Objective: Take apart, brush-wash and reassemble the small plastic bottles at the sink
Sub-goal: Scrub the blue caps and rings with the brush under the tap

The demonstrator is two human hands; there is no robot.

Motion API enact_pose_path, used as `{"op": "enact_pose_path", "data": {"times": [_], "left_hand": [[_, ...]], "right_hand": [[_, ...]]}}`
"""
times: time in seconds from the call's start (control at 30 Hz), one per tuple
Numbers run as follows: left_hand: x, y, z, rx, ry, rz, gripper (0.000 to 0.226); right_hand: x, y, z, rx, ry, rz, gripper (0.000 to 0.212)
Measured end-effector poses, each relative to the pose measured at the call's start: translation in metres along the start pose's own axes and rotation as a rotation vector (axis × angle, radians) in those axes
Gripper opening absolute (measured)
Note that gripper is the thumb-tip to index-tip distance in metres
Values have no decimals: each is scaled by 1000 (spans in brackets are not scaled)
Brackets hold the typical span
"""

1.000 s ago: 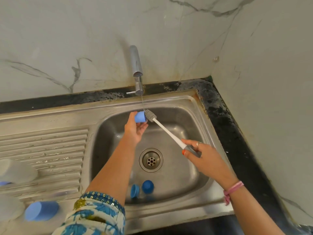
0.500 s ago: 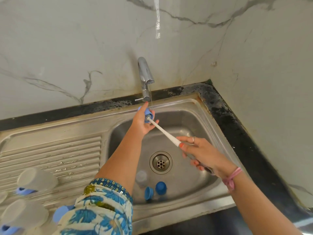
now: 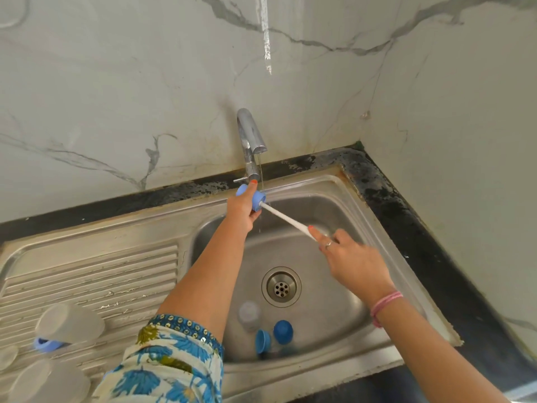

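Left hand (image 3: 242, 210) grips a blue cap (image 3: 253, 198) just below the tap (image 3: 250, 141). Right hand (image 3: 353, 260) pinches the white brush (image 3: 286, 219), its head inside that cap.

Two hands: left hand (image 3: 242, 212), right hand (image 3: 353, 261).
One brush (image 3: 286, 219), white handle.
One tap (image 3: 250, 142).
One sink (image 3: 377, 216), one drain (image 3: 281, 287).
Blue caps: three. One cap in left hand (image 3: 257, 199), two in basin, light cap (image 3: 262, 341) and dark cap (image 3: 282, 331).
One clear bottle in basin (image 3: 249, 315).
Frosted bottles on drainboard: two, upper bottle (image 3: 68, 324), lower bottle (image 3: 49, 382).
One pink wristband (image 3: 385, 306), one ring (image 3: 328, 244).
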State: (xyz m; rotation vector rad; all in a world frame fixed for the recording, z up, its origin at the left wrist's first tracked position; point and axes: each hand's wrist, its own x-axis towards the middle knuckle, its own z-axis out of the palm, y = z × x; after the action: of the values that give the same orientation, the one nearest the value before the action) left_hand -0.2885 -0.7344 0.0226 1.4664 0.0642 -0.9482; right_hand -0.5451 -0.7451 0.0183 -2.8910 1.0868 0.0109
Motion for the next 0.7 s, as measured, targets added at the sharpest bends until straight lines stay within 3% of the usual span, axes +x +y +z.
{"op": "enact_pose_path", "data": {"times": [0.07,0.17,0.23,0.33,0.43,0.47,0.5,0.57,0.63,0.7], "left_hand": [[1,-4,-2,-65,-10,-9,43],[0,-4,-3,-187,-72,-29,28],[-4,-1,1,-262,-104,-51,6],[-8,-2,7,-355,-101,-84,19],[-11,-3,11,-416,-100,-126,26],[-12,-3,13,-409,-104,-137,27],[-13,-2,15,-384,-106,-140,33],[-14,-1,21,-319,-96,-114,42],[-14,0,25,-243,-93,-79,33],[-12,0,25,-130,-78,-60,31]], "right_hand": [[1,3,-5,-106,74,7,56],[4,10,-8,86,80,75,48],[5,9,-7,618,-86,142,39],[-4,3,-14,1569,-432,388,28],[-7,7,-22,2119,-932,572,18],[-7,7,-22,2238,-1072,582,27],[-6,7,-21,2306,-1130,578,33],[-7,7,-22,2250,-1039,540,28],[-9,5,-22,2031,-794,483,17],[-10,5,-18,1670,-560,379,31]]}}
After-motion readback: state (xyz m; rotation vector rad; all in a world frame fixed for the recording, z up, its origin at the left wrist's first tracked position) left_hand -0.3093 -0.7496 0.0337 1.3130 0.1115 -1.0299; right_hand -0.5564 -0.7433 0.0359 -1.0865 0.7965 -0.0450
